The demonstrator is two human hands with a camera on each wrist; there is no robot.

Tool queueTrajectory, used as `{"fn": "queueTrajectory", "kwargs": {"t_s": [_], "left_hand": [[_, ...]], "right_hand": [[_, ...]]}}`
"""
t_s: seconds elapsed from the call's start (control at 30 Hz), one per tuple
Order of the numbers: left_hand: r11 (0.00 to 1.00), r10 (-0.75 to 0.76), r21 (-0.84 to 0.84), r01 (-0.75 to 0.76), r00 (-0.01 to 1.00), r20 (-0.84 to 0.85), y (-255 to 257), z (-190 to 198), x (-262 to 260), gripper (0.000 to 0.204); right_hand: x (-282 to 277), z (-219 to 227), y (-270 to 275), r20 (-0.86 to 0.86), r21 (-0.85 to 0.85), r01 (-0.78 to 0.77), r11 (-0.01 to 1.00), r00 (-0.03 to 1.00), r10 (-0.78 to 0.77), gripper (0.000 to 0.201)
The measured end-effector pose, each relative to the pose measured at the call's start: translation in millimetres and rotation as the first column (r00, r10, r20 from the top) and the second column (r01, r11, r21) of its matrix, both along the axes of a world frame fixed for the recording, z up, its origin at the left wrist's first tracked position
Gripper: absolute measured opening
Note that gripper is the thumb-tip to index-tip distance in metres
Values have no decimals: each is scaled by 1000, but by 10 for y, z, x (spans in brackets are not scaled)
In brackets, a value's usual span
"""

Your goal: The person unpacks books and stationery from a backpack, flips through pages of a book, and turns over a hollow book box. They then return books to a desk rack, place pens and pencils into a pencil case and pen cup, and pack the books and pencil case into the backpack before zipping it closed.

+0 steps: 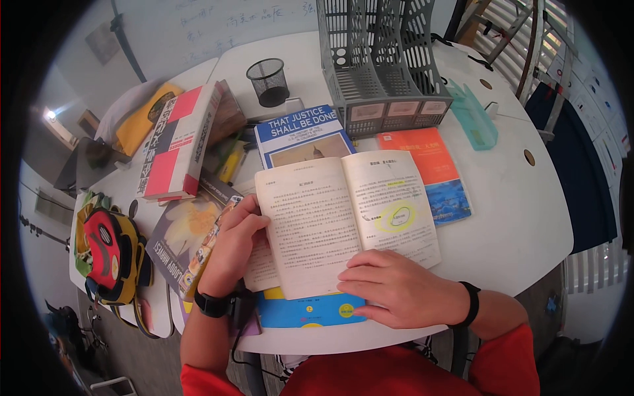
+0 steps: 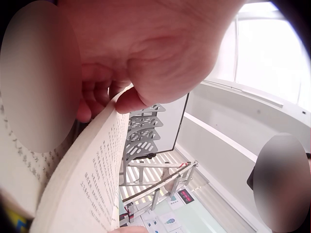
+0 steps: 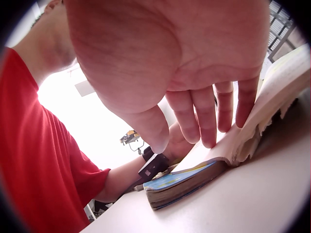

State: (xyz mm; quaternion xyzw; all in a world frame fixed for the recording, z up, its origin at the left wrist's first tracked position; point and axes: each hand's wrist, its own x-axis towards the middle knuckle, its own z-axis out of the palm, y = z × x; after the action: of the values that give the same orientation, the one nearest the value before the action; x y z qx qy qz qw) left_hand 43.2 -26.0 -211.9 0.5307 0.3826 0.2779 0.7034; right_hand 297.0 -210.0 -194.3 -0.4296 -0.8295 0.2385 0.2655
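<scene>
— Right, what have we got at the near edge of the tabletop (image 1: 528, 224)?

— An open book (image 1: 347, 221), lying flat in the middle, on top of a blue book (image 1: 310, 310). Left hand (image 1: 231, 244) is at the book's left edge, fingers curled round the pages there; the left wrist view shows the thumb (image 2: 131, 99) pressed on a lifted leaf.

— And the other grip?

— Right hand (image 1: 396, 287) lies flat on the near right corner of the open book, fingers (image 3: 206, 116) straight, pressing the page down, clasping nothing.

— Anything marked on the page?

— Yellow highlighter circle (image 1: 396, 216) on the right page.

— Around it?

— Far side, a blue "That Justice Shall Be Done" book (image 1: 300, 132), an orange book (image 1: 429, 165) to the right, a grey file rack (image 1: 380, 59) beyond, a black mesh cup (image 1: 269, 81). Left, a red-and-white book (image 1: 178, 138) on a pile.
</scene>
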Motion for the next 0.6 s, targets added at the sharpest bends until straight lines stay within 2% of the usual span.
{"fn": "queueTrajectory", "kwargs": {"t_s": [0.27,0.4,0.6], "left_hand": [[1000,7,-17,-7,1000,-14,-23,51,18,43],[1000,0,26,1,999,-43,16,13,-25,41],[999,-26,-22,26,1000,-17,16,31,-8,36]], "right_hand": [[-4,-7,21,14,23,-29,999,999,29,43],[-11,-1,30,8,1,-47,999,999,47,44],[-32,67,0,66,-14,-38,999,997,39,47]]}}
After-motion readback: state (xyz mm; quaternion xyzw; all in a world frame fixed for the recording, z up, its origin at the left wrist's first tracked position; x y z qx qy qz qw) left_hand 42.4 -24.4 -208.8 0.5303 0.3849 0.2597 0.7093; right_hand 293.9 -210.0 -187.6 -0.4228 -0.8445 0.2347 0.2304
